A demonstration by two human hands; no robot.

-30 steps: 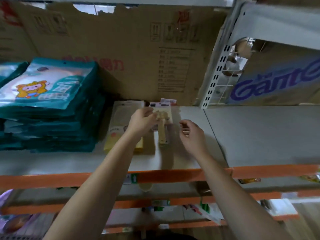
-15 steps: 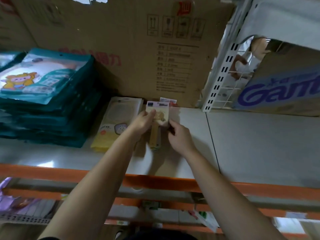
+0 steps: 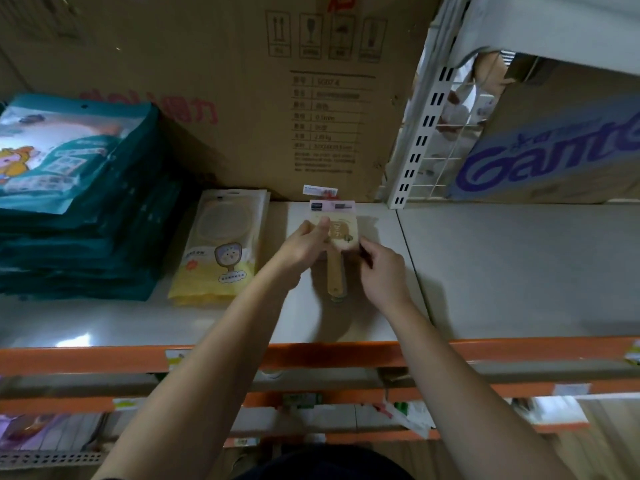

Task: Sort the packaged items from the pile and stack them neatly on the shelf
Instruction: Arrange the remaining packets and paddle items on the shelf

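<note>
Two hands meet at mid-frame in the head view, our only view, over the pale grey shelf board (image 3: 485,271). Our left hand (image 3: 304,244) pinches the left edge of a small wooden-handled brush in clear packaging with a white header card (image 3: 337,237), thumb on top; our right hand (image 3: 382,268) has its fingers curled against the packet's right edge, though we cannot tell how firmly they close on it. The packet lies flat at centre frame, header toward the brown cardboard carton (image 3: 242,98) at the back, handle pointing toward us; whether another packet lies beneath it we cannot tell.

We judge the step to be squaring this item in its place. To do it well, we should keep it parallel to the yellow flat packets stacked with a paddle-brush picture (image 3: 221,251) just to its left, apart from them, with the header facing the same way. At left frame the tall stack of teal glossy pouches (image 3: 76,202) leans slightly, so our left forearm should stay clear of it.
</note>
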